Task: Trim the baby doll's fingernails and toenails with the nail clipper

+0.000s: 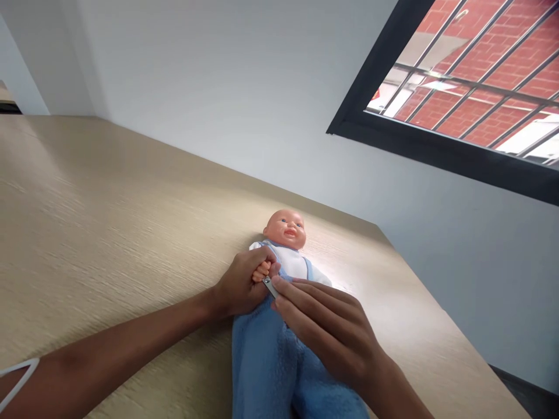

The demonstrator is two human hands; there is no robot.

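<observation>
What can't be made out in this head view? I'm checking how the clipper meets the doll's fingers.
Head view:
- The cutting end of the metal clipper: hidden by the right hand.
- The nails of the doll's hand: partly covered by the left hand, and too small to see.
- The doll's legs: covered by blue terry cloth, which the bottom edge cuts off.
</observation>
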